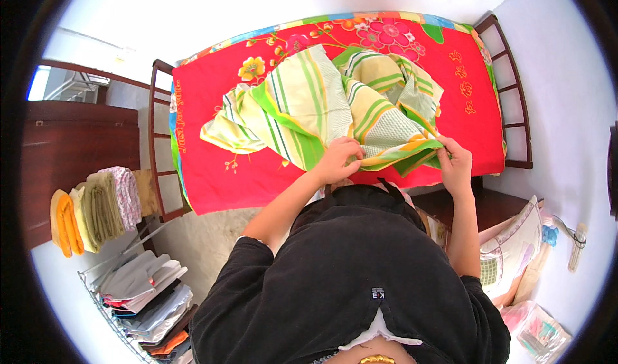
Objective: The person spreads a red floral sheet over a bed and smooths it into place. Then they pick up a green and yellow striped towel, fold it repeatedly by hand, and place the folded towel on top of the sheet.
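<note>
A crumpled striped cloth (309, 98) in green, cream, white and yellow lies heaped on a bed with a red floral sheet (217, 180). My right hand (455, 158) pinches a corner of the cloth between thumb and fingers, at the bed's near edge. At the cloth's near edge, left of that corner, rests my left hand (344, 155) with its fingers bent; whether they grip the fabric is not clear. Between both hands the green and yellow border runs in loose folds. The rest of the cloth spreads back and to the left in a bunched pile.
Dark bed-end frames stand left (159, 170) and right (514, 88). Folded towels (104, 209) hang at the left, above a rack of hanging clothes (145, 291). Right of my body are a dark wooden surface (429, 204), a pale patterned cushion (516, 233) and a clear plastic bag (543, 332).
</note>
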A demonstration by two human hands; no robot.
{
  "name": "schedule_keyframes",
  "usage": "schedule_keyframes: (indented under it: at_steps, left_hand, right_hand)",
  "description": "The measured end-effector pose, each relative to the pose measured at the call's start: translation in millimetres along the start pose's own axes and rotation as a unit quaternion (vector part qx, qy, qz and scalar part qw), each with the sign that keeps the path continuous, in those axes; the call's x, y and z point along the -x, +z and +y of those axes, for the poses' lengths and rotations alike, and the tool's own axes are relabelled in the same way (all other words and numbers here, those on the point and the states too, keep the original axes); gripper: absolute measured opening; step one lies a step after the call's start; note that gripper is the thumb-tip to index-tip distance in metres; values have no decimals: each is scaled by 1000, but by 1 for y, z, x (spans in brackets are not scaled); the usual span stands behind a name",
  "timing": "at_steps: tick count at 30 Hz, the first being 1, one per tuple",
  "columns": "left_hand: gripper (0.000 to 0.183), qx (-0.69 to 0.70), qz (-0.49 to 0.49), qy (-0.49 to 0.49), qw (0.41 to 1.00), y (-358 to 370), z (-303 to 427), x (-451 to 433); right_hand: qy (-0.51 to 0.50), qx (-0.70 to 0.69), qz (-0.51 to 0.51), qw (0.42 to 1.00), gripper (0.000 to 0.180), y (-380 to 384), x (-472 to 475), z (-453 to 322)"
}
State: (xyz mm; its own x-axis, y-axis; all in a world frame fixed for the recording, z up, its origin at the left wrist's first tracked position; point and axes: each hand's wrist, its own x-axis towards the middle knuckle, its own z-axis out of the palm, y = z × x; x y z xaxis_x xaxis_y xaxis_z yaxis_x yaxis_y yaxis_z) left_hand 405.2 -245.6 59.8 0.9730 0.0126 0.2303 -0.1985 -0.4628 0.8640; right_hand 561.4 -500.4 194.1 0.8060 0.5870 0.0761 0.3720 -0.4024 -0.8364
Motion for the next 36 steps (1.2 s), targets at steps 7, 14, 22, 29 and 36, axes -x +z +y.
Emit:
schedule_keyframes:
  at_steps: [7, 14, 22, 29, 36]
  left_hand:
    - [12, 390, -128, -220, 885, 6, 12, -16]
    - [13, 148, -101, -105, 978, -23, 25, -30]
    - [14, 30, -129, -106, 985, -59, 37, -16]
    - [17, 129, -87, -172, 973, -58, 30, 4]
    - [19, 124, -110, -144, 976, -44, 41, 5]
  right_hand:
    - [-9, 24, 11, 1000, 14, -5, 0, 0]
    - [-4, 36, 12, 999, 15, -7, 1, -1]
    - [-16, 29, 7, 999, 14, -11, 3, -5]
    - [-12, 33, 11, 999, 14, -11, 6, -3]
    - [-1, 6, 10, 1000, 14, -11, 11, -4]
